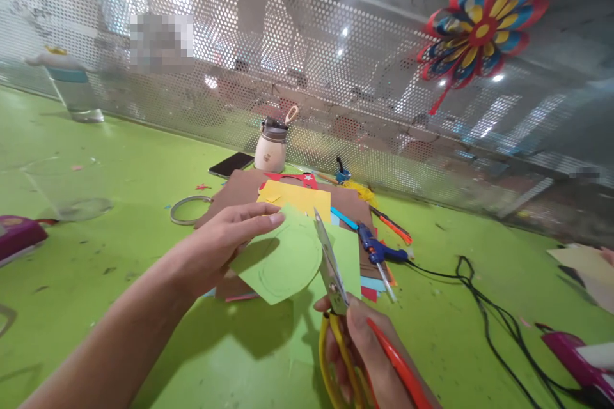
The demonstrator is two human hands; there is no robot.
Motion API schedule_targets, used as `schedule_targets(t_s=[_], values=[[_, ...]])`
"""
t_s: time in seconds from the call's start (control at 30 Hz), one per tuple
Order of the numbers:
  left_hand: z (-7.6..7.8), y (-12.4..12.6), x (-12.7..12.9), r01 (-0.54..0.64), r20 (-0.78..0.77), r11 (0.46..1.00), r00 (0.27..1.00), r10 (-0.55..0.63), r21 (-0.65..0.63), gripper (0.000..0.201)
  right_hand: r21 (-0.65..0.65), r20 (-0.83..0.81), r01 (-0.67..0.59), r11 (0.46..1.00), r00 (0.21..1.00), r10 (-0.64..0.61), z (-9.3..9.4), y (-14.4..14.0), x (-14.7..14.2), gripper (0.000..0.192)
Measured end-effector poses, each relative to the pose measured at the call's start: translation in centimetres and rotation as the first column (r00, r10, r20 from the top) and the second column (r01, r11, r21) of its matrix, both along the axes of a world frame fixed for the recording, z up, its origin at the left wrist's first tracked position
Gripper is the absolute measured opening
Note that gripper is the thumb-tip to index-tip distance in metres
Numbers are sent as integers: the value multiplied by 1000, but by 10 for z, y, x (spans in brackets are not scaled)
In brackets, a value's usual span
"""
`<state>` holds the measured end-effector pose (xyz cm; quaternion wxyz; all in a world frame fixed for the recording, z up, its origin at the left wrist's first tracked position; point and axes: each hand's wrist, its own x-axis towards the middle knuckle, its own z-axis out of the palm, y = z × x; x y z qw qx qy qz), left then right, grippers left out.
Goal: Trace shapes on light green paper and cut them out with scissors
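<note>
My left hand [218, 239] pinches the left edge of a light green paper sheet [283, 262] and holds it above the table; a circle is drawn on the sheet. My right hand [369, 358] grips scissors [330, 268] with yellow and red handles, and their blades stand open at the sheet's right side, along the drawn circle. Under the sheet lies a pile of coloured paper [297, 198] on a brown sheet.
A blue glue gun [377, 249] with a black cord [484, 307] lies right of the pile. A white bottle [271, 144], a phone [231, 164] and a tape ring [187, 209] sit behind. Purple staplers [19, 236] flank both sides. A paper flower [482, 29] hangs on the mesh wall.
</note>
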<state>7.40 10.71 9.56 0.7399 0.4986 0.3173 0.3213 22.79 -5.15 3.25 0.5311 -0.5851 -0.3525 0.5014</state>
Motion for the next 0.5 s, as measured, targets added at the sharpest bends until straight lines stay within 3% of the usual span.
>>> schedule_targets(t_s=[0.2,0.3,0.5], values=[[0,-12,14,-9,151,989,988,32,-148,41,11,-125,69,998,990,-67,-3,13,3,64],[-4,-25,26,-73,214,976,970,118,-206,45,-20,-147,131,991,980,-133,-2,17,2,66],[-12,-43,40,-233,239,957,933,270,-172,47,15,-108,149,989,983,-146,2,15,-4,63]])
